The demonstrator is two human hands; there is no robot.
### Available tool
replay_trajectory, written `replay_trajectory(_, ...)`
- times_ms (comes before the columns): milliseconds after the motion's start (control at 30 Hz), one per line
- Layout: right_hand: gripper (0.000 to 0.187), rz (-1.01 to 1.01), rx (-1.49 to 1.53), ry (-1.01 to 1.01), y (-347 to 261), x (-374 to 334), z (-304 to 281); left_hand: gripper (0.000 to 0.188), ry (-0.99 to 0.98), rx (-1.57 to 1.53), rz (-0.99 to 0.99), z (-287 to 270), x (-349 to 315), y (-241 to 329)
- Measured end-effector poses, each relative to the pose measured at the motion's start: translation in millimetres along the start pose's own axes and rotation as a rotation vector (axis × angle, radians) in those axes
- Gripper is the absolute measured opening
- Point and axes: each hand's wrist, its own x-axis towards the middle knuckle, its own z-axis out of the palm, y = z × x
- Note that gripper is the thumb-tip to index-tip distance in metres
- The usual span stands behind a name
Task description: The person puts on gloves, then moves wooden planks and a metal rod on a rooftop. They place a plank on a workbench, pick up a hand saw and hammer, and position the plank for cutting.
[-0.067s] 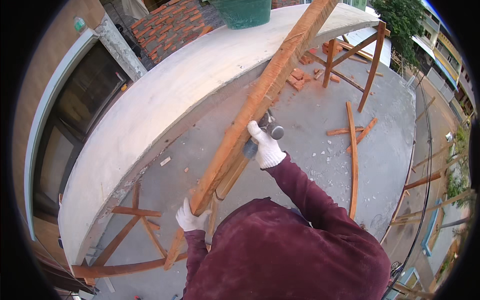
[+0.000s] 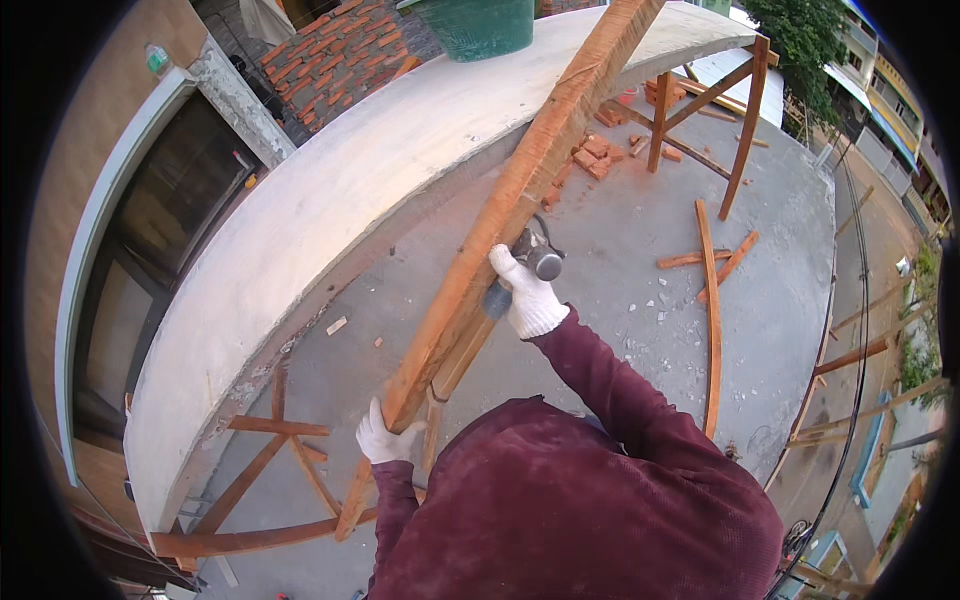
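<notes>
Timber beam (image 2: 480, 255) in hand above a littered concrete floor (image 2: 620, 370)

Seen from the head camera, a person in a maroon top (image 2: 590, 490) leans over the timber beam, which slants from the upper edge of the view down to the left hand (image 2: 384, 438). That white-gloved hand is partly closed about the beam's lower end, thumb along its left side. The right hand (image 2: 528, 298), also gloved, is wrapped around a dark power tool (image 2: 546, 264) against the beam's right side; the tool's exact kind is unclear.

The beam crosses above a pale curved slab (image 2: 300, 220), though whether the two touch cannot be told. A green tub (image 2: 480, 30) stands on the slab; broken bricks (image 2: 594, 156) and a loose wooden strip (image 2: 708, 320) lie on the floor.

The work appears to be under way rather than finished: the beam is in position and the tool is beside it, but neither is released. How much of the timber is already worked, and how much remains, cannot be judged, since its underside and the tool's working face are hidden.
</notes>
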Motion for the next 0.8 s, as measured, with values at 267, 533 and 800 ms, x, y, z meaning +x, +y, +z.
replay_trajectory(267, 0.048, 0.034, -0.004, -0.096, -14.9, 4.9, 5.4, 0.113, -0.235, -0.025, -0.199, -16.8, 6.6, 9.5)
replay_trajectory(533, 0.045, 0.131, -0.095, -0.082, -3.8, 10.6, -1.9, 0.107, -0.387, 0.074, -0.463, -25.7, 16.2, 25.7)
replay_trajectory(800, 0.048, 0.058, 0.025, -0.125, -10.1, 6.2, -14.9, 0.101, -0.407, 0.126, -0.451, -19.7, 14.5, 31.1)
